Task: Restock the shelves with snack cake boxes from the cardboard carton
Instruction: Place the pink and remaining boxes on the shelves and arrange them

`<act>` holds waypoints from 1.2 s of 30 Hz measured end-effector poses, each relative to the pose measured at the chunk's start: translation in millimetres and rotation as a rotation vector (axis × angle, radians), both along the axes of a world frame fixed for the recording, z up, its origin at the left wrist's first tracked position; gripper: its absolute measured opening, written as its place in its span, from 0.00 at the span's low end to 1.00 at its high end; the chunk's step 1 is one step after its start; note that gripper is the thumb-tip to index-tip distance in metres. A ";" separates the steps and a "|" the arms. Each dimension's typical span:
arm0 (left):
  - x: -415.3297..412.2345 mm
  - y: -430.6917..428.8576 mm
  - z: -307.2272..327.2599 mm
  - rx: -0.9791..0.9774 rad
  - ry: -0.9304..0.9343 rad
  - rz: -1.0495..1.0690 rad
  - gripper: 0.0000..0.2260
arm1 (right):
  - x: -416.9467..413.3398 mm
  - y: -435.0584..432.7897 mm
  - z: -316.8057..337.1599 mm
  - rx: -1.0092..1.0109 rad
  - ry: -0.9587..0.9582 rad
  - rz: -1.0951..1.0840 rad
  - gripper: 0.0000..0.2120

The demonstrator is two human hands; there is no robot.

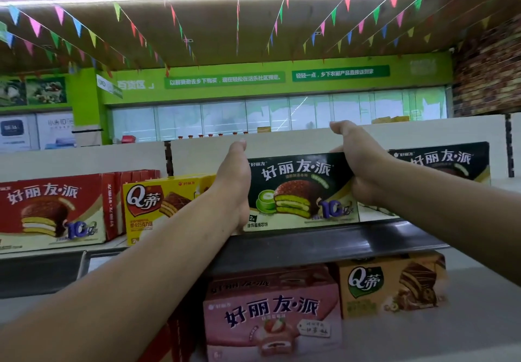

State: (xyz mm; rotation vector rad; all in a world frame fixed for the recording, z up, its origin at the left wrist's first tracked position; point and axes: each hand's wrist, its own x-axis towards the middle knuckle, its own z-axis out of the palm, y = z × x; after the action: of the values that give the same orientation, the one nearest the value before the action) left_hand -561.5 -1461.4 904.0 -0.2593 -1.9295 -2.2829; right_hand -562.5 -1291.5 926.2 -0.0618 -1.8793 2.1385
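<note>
A dark green matcha snack cake box point(298, 189) stands on the top shelf point(338, 239), facing me. My left hand point(234, 184) lies flat with straight fingers against the box's left end. My right hand point(361, 164) grips the box's right end, thumb raised above the top edge and fingers curled round the side. A second dark green box point(448, 160) stands just behind and to the right, partly hidden by my right arm. The cardboard carton is not in view.
Red snack cake boxes point(50, 206) and a yellow box point(158, 204) fill the top shelf to the left. On the shelf below stand a pink box point(270, 313) and an orange box point(394, 285). A white back panel point(282, 142) rises behind the top shelf.
</note>
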 end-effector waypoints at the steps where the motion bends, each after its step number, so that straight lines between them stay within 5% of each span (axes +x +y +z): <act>1: -1.2 -1.5 -0.9 0.004 0.009 0.008 0.23 | -2.5 -2.1 -0.2 0.000 0.003 -0.016 0.19; 18: -7.8 -4.6 -1.3 -0.035 -0.056 0.012 0.25 | -19.5 9.2 -13.6 0.012 0.030 0.087 0.22; 36: -4.8 4.5 -3.2 -0.028 0.021 0.097 0.13 | -14.4 8.7 -23.9 -0.003 0.024 0.199 0.21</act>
State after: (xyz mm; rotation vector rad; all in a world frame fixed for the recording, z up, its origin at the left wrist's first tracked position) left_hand -566.2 -1456.8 900.8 -0.1877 -1.9213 -2.1845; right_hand -576.9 -1282.8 902.3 0.1553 -1.9407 2.2589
